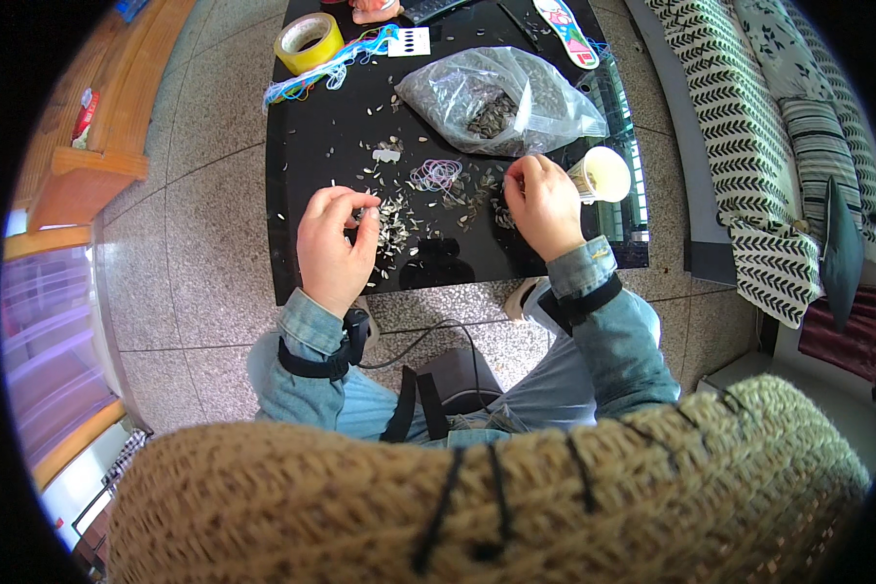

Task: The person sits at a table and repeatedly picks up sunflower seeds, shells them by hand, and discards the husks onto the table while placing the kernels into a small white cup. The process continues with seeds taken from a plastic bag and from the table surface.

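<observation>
My left hand [339, 241] is at the near left of the black table, thumb and forefinger close together beside a pile of sunflower seed husks [393, 230]; whether something small is between them cannot be told. My right hand [544, 204], fingers curled down, is over dark seeds [504, 214] at the right; its fingertips are partly hidden. A paper cup [607, 175] lies tipped just right of that hand, its pale inside showing. Beyond it rests an open clear plastic bag of sunflower seeds [493, 117]. Tangled pink and purple thread [436, 175] lies between my hands.
Yellow tape roll [328, 40], blue and white embroidery threads [328, 69], a punched white card [409, 42] and a patterned insole [569, 33] lie at the table's far side. Part of another person's hand [374, 10] shows at the top. A cable [438, 325] hangs near my knees.
</observation>
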Tool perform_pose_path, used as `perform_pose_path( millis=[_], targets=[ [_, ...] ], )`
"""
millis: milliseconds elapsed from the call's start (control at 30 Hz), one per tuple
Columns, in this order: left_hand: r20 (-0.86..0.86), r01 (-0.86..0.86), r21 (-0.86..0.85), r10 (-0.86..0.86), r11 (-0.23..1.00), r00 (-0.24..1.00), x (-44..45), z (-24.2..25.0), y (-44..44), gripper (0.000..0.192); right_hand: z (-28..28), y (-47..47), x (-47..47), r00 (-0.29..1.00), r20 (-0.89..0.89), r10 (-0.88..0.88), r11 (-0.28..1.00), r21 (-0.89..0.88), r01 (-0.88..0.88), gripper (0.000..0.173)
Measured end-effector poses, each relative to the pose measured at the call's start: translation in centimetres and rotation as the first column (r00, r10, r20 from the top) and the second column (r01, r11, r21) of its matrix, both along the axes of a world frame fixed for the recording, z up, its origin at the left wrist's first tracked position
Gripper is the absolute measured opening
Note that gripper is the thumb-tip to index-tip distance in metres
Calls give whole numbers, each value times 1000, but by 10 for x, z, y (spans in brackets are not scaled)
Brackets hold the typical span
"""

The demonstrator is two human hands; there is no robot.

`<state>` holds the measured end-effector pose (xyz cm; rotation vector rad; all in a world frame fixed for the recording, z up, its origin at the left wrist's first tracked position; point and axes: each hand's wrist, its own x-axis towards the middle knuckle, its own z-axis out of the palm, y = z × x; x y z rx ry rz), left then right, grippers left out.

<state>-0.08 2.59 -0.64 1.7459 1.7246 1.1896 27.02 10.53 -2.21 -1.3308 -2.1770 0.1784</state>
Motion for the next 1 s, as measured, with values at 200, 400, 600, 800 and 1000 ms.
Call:
perform_pose_path(
  millis=[200,400,600,800,1000],
  targets=[
    [462,399,-305,-233,865,856,13,-4,-7,19,12,-47,-48,854,-521,12,846,-449,-286,10],
    [532,457,-315,-244,832,811,9,-7,-6,22,7,-61,-78,685,-701,-202,618,-633,-466,8],
    [591,468,-352,-194,811,783,1,-6,-8,23,11,-58,-83,711,-702,-44,761,-485,-432,9],
    [652,473,-295,-186,830,735,-2,-7,-9,21,14,-56,-87,734,-678,39,811,-407,-420,10],
    [798,486,-287,-75,825,598,-2,-8,-12,17,21,-55,-88,714,-698,56,820,-377,-432,9]
  ],
)
